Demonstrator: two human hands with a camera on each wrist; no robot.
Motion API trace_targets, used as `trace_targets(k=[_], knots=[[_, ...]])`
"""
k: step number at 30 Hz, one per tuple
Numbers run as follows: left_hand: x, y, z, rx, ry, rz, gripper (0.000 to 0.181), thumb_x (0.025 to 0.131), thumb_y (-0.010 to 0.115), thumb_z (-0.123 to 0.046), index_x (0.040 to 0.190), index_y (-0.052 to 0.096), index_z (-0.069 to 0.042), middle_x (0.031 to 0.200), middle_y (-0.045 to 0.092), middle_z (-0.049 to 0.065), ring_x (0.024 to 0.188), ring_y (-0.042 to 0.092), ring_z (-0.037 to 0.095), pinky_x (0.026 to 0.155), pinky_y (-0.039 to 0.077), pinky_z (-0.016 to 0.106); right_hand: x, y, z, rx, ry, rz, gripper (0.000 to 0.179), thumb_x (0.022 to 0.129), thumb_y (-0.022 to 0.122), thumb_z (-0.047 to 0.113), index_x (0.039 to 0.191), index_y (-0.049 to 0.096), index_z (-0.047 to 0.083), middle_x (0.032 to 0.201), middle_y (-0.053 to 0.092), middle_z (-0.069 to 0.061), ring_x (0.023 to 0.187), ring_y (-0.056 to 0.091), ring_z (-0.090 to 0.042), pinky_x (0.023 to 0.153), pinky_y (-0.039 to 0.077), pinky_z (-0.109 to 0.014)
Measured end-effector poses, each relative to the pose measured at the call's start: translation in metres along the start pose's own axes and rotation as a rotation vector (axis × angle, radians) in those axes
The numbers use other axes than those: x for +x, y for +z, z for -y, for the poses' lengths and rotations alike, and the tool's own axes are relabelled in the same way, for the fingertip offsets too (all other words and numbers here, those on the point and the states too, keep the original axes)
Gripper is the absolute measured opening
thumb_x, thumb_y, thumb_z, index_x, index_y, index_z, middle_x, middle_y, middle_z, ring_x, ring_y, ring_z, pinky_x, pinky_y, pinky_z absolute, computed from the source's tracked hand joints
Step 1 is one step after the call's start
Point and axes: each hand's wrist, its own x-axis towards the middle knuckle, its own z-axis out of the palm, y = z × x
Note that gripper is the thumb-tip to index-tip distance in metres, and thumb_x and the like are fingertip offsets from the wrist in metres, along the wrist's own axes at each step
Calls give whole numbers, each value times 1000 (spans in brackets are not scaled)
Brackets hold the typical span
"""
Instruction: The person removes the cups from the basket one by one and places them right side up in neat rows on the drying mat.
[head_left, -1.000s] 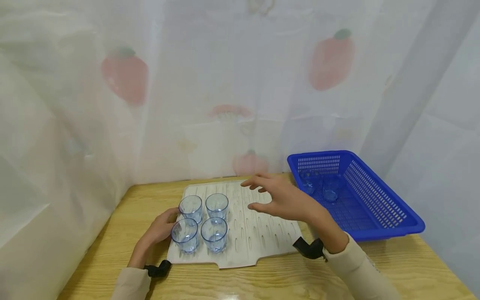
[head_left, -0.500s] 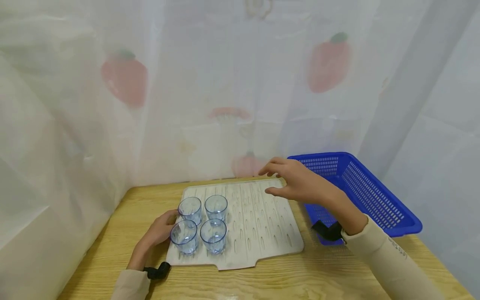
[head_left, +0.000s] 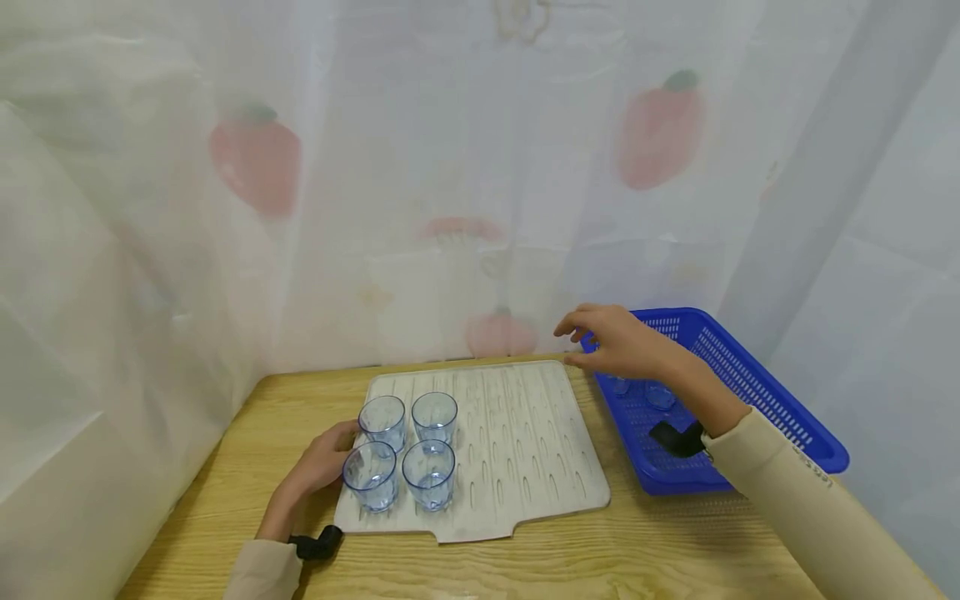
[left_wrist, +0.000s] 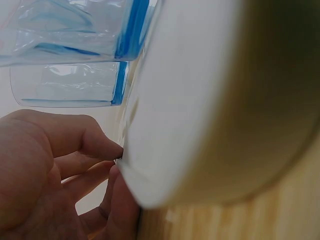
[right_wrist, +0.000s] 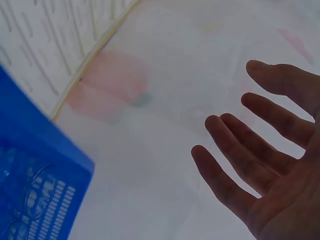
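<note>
Several clear blue-tinted drinking glasses (head_left: pixel 431 477) stand upright, grouped on the left part of a pale ridged drying mat (head_left: pixel 532 442). At the mat's left edge is my left hand (head_left: pixel 318 462), beside the glasses. In the left wrist view its thumb and fingers pinch the mat's edge (left_wrist: pixel 170 120), with glasses (left_wrist: pixel 70 82) just past them. My right hand (head_left: pixel 618 340) is raised over the near-left rim of a blue plastic basket (head_left: pixel 787 400). Its fingers (right_wrist: pixel 235 145) are spread and relaxed, holding nothing. Inside the basket lie glasses (head_left: pixel 660 396), partly hidden by the right arm.
The mat and basket sit on a wood-grain table (head_left: pixel 570 558), the basket at the right. A whitish curtain (head_left: pixel 480 167) with faded fruit prints hangs behind and along both sides.
My right hand has moved right and somewhat up, from above the mat to the basket's left rim. The left hand, mat and glasses have stayed in place.
</note>
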Motion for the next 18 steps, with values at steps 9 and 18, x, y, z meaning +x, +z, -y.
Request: trace_targets(k=[9, 18], knots=[[3, 0, -1, -2, 8, -4, 49, 92, 59, -15, 138, 48, -3, 146, 44, 22, 139, 32, 45, 111, 26, 63, -1, 0, -32, 16, 55, 2, 34, 85, 70, 18, 116, 65, 7, 114, 66, -11, 99, 67, -27, 80, 58, -36], [-4, -1, 2, -8, 8, -6, 49, 92, 61, -17, 137, 49, -3, 144, 46, 21, 138, 34, 45, 111, 27, 63, -1, 7, -63, 78, 122, 3, 33, 88, 67, 15, 119, 63, 3, 119, 64, -18, 102, 66, -35, 81, 58, -40]])
